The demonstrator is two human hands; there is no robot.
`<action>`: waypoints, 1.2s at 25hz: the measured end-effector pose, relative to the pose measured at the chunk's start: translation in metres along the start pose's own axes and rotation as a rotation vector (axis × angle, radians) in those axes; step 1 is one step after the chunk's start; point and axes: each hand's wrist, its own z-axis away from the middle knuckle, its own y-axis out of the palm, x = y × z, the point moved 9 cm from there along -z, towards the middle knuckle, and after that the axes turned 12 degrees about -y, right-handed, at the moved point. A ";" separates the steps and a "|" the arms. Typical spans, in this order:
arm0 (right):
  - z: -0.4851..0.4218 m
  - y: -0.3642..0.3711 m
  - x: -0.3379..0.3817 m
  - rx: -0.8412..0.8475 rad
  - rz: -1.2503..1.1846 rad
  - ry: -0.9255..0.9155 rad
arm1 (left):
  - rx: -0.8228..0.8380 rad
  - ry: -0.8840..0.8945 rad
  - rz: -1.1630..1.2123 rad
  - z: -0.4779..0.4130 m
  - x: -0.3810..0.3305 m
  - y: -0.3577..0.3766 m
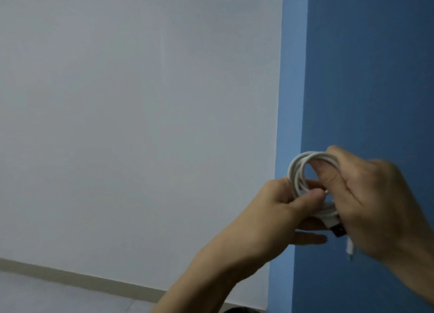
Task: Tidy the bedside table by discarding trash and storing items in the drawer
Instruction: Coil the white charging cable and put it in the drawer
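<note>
A single head-worn view looks forward and only slightly down, facing a pale wall that meets a blue wall. Both hands grip a coiled white cable close to the lens, low and right in frame (somewhat blurred). Below-left of the grip, the floor shows.

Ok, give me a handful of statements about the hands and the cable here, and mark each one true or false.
1. Both hands hold the white cable. True.
2. The cable is stretched out straight. False: it is wound into loops.
3. The left hand is empty. False: its fingers grip the loops.
4. The right hand is in front of a blue wall. True.
5. The bedside table fills the view. False: no table shows, only walls and floor.
</note>
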 end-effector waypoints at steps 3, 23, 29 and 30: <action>-0.003 0.004 0.000 0.052 0.144 -0.053 | 0.037 -0.016 0.118 -0.006 0.009 -0.001; -0.014 0.034 -0.017 0.274 -0.749 0.205 | -0.114 0.006 0.096 0.018 -0.004 -0.042; -0.017 0.026 -0.018 0.262 -0.679 0.175 | -0.111 0.020 0.157 0.020 -0.005 -0.044; -0.017 0.025 -0.016 0.261 -0.676 0.169 | -0.107 0.018 0.163 0.021 -0.004 -0.044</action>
